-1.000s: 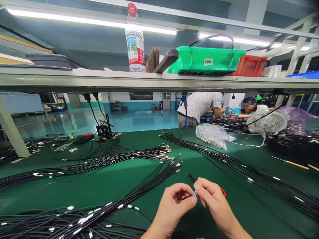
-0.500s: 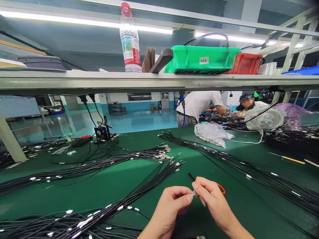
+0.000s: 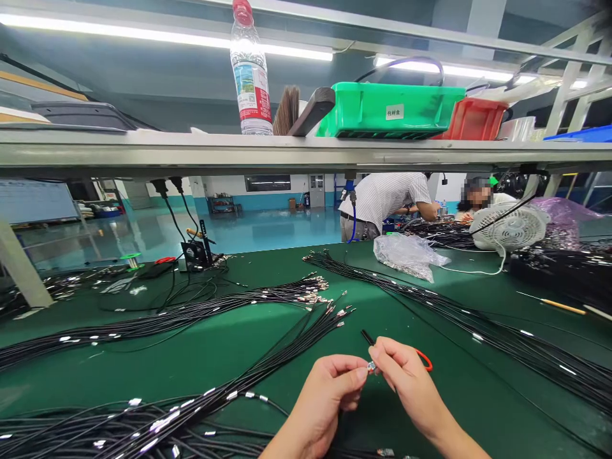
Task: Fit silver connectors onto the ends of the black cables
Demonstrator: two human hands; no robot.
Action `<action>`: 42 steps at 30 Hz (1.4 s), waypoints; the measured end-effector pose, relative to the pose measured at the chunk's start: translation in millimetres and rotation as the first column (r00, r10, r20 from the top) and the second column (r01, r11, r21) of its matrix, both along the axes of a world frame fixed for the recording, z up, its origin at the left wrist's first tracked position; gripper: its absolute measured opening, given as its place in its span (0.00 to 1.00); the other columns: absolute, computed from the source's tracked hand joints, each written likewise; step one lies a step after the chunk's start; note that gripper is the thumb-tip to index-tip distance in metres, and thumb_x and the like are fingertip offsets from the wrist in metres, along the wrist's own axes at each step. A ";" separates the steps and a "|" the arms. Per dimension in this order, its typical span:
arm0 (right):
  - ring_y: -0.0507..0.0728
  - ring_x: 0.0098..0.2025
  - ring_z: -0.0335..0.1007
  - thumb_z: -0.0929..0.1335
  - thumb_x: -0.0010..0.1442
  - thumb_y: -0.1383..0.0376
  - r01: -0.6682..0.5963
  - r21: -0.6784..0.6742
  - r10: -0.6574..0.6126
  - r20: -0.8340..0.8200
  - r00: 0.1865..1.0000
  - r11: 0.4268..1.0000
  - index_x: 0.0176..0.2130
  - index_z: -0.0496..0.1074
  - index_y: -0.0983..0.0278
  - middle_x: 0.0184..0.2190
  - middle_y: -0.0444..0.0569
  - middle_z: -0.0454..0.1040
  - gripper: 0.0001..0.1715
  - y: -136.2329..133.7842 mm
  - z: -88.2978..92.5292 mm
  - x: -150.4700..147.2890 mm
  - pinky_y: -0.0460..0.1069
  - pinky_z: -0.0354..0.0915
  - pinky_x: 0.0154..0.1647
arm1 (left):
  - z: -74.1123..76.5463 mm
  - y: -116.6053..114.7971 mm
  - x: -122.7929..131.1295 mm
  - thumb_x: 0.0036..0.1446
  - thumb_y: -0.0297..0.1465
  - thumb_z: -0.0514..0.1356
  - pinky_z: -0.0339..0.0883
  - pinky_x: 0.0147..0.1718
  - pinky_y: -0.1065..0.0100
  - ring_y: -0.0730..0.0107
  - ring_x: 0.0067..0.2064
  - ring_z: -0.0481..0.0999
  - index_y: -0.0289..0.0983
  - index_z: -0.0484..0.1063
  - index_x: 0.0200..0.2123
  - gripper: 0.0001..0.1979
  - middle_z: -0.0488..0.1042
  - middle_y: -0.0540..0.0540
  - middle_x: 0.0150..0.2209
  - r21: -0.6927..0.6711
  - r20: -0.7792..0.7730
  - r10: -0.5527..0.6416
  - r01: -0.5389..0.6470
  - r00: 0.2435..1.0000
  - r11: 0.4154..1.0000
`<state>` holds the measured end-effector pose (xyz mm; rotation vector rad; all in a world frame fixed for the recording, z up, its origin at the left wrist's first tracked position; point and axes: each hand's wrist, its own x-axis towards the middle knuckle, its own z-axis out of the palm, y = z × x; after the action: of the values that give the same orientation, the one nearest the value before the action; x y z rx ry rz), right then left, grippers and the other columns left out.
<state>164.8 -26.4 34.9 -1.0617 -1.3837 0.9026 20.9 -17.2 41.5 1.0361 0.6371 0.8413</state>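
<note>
Left hand [image 3: 327, 392] and right hand [image 3: 404, 370] met above green tabletop [image 3: 167, 370], toward near edge. Left thumb and forefinger pinched small metallic connector [image 3: 371, 367] between hands; right thumb and forefinger pinched its other side. Black rod [image 3: 366, 336] and red loop [image 3: 425, 361] showed beside right hand; whether gripped, could not tell. Cable bundle [image 3: 191, 408] stretched from near-left corner toward middle; another bundle [image 3: 191, 310] ran toward left edge. Clear bag [image 3: 406, 255] lay by far edge, near white fan [image 3: 514, 226].
</note>
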 end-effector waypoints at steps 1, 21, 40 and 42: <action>0.49 0.20 0.42 0.62 0.55 0.55 -0.001 -0.002 0.001 0.000 1.000 1.000 0.19 0.52 0.62 0.18 0.38 0.48 0.22 0.1 0.1 0.0 0.45 0.43 0.19 | -0.1 0.0 0.0 0.44 0.34 0.65 0.39 0.20 0.73 0.82 0.20 0.49 0.31 0.72 0.24 0.11 0.55 0.55 0.18 -0.006 0.009 -0.003 0.003 1.000 1.000; 0.51 0.22 0.46 0.60 0.58 0.53 -0.011 0.054 0.006 0.079 0.997 0.999 0.20 0.52 0.62 0.19 0.39 0.50 0.21 -3.9 -3.1 -2.4 0.45 0.48 0.23 | 4.5 1.6 -2.9 0.45 0.34 0.64 0.36 0.20 0.73 0.81 0.20 0.44 0.31 0.69 0.22 0.11 0.49 0.57 0.17 0.014 0.056 -0.039 0.038 0.998 0.999; 0.56 0.31 0.65 0.63 0.51 0.68 -0.089 0.047 0.044 0.594 0.803 0.995 0.31 0.72 0.60 0.30 0.46 0.72 0.09 23.5 -33.7 22.6 0.47 0.58 0.33 | -32.9 18.0 -18.6 0.43 0.33 0.61 0.57 0.28 0.71 0.67 0.26 0.69 0.42 0.76 0.20 0.05 0.70 0.51 0.16 0.560 -0.739 0.305 0.295 0.601 0.774; 0.55 0.28 0.65 0.65 0.48 0.69 -0.278 -0.098 0.281 0.583 0.762 0.956 0.27 0.73 0.60 0.25 0.44 0.73 0.08 14.1 -38.2 15.4 0.45 0.58 0.30 | -31.6 26.3 -25.1 0.47 0.31 0.59 0.59 0.30 0.71 0.66 0.30 0.70 0.42 0.77 0.25 0.06 0.73 0.50 0.22 0.595 -0.777 0.424 0.323 0.466 0.735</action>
<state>180.2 -12.3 -3.3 -1.2199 -2.1133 0.8124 -4.2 9.1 9.9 2.2504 1.3213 0.5007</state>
